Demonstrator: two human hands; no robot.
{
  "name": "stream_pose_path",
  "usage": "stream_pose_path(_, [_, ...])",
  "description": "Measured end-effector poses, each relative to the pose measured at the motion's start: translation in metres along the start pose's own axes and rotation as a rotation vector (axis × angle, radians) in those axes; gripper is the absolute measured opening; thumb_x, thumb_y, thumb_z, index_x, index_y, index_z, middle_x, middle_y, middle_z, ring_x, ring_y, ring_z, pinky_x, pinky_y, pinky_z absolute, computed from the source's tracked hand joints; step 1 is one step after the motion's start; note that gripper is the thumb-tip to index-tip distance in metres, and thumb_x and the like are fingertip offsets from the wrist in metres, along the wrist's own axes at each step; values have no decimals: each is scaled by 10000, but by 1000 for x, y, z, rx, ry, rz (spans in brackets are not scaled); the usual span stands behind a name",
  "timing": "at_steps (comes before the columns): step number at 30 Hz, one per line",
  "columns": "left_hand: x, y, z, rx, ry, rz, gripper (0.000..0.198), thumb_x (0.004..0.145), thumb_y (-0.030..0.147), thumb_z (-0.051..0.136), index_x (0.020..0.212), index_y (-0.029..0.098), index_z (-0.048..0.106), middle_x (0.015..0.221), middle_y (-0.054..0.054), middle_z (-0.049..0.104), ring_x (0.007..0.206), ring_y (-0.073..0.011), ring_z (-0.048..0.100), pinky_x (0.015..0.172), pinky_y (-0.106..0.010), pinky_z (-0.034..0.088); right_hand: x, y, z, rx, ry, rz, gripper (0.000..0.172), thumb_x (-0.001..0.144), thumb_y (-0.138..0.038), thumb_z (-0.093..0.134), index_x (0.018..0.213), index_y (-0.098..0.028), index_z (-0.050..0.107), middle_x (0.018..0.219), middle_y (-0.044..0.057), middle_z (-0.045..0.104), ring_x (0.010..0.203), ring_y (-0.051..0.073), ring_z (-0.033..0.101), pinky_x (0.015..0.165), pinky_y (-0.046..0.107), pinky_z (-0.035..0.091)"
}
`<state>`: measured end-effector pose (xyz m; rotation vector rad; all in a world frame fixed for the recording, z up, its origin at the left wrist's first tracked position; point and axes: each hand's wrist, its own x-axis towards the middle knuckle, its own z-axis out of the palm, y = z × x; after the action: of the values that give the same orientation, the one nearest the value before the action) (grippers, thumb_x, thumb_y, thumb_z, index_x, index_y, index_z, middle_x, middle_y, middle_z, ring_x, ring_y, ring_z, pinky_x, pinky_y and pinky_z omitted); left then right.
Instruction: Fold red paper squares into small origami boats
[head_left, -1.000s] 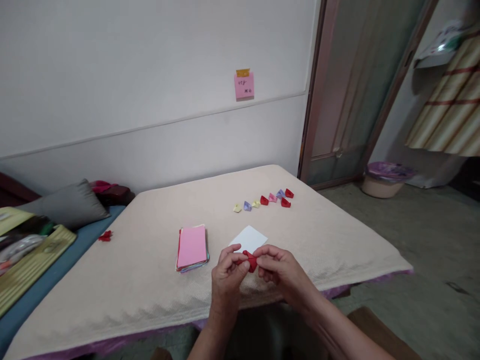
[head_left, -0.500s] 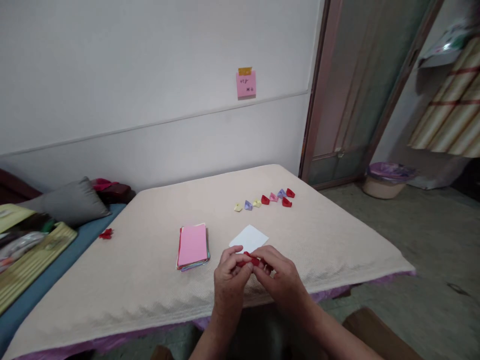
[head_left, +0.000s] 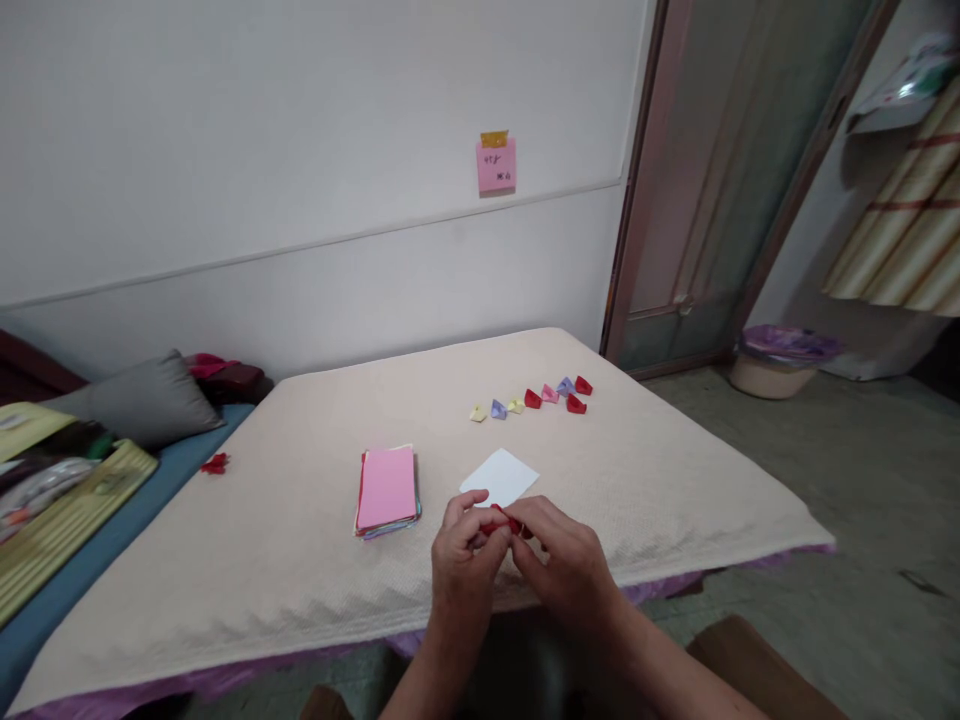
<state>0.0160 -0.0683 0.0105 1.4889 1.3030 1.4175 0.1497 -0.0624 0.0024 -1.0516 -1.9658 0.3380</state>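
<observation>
Between my fingertips is a small piece of folded red paper (head_left: pixel 495 524), mostly covered by the fingers. My left hand (head_left: pixel 466 545) pinches it from the left, thumb in front. From the right, my right hand (head_left: pixel 559 545) grips the same piece with thumb and fingers. Just beyond the hands a white sheet of paper (head_left: pixel 501 474) lies flat on the cloth-covered table (head_left: pixel 300 560). Farther back sits a row of small folded paper pieces in red (head_left: pixel 532 399), pink (head_left: pixel 550 393), purple (head_left: pixel 499 409) and yellow (head_left: pixel 478 413).
Left of the hands lies a stack of coloured paper (head_left: pixel 388 490), pink on top. A red scrap (head_left: pixel 215 463) rests near the table's left edge. Beyond it are a grey cushion (head_left: pixel 154 400) and a yellow mat (head_left: pixel 75 520). A pink note (head_left: pixel 496 168) is taped to the wall.
The view has shifted slightly. Both hands stay together on the red paper, with only small movements of the fingers. Nothing on the table has moved.
</observation>
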Motion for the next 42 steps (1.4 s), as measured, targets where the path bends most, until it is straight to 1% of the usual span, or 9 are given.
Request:
stream_pose_path(11, [-1,0,1,48,-11,26,93,729,156,601,702,204,675,1025,-67,561,993,-217,539,714,-258,445,0,1,1,62,104,14,141,826,-110,459,846,-197,568,783,49,607,731,165,554,647,260,421])
stream_pose_path(16, [-2,1,2,75,-15,79,113,736,140,580,691,200,665,993,-66,567,1037,-219,512,772,-279,432,-2,1,2,-22,192,-21,153,827,-138,459,781,-190,595,689,32,594,663,152,558,599,240,417])
stream_pose_path(18, [-2,0,2,82,-18,90,122,740,131,570,690,199,659,984,-62,572,1030,-213,514,785,-285,425,-3,2,4,-76,203,-40,168,833,-150,451,750,-182,594,660,26,581,633,142,554,578,231,405])
stream_pose_path(22, [-2,0,3,80,-19,91,131,743,128,561,676,200,648,957,-55,587,1028,-212,514,803,-292,416,-6,4,7,-193,202,-53,201,838,-168,453,671,-170,564,612,16,552,576,126,536,552,230,370])
stream_pose_path(26, [-3,3,3,87,-10,61,140,745,136,554,654,196,641,980,-59,582,1020,-213,520,778,-286,419,-6,5,8,-244,255,-31,212,831,-163,467,629,-167,527,583,3,528,544,116,515,547,237,344])
stream_pose_path(29, [-3,5,2,79,1,15,125,746,153,556,665,192,643,1033,-63,560,953,-198,548,700,-263,428,-4,6,7,-217,302,-13,192,819,-150,481,633,-166,523,584,-1,526,538,110,506,542,232,339])
stream_pose_path(31, [-4,7,1,59,3,5,116,747,164,559,673,192,644,1037,-62,557,935,-192,554,692,-258,430,-4,6,5,-189,310,0,191,814,-144,483,628,-166,519,586,-2,524,532,107,494,532,228,335])
stream_pose_path(36, [-3,7,-1,2,9,-3,116,748,169,557,667,187,639,1031,-66,567,982,-204,541,735,-268,428,-4,7,5,-118,322,62,190,792,-129,489,607,-172,505,581,-11,505,520,102,458,515,226,322])
stream_pose_path(42, [0,-3,-1,-54,25,-11,73,734,187,588,686,181,643,1053,-75,572,1026,-223,527,816,-302,409,0,6,2,-21,348,170,166,750,-117,505,597,-180,502,557,-31,478,496,97,425,518,223,331])
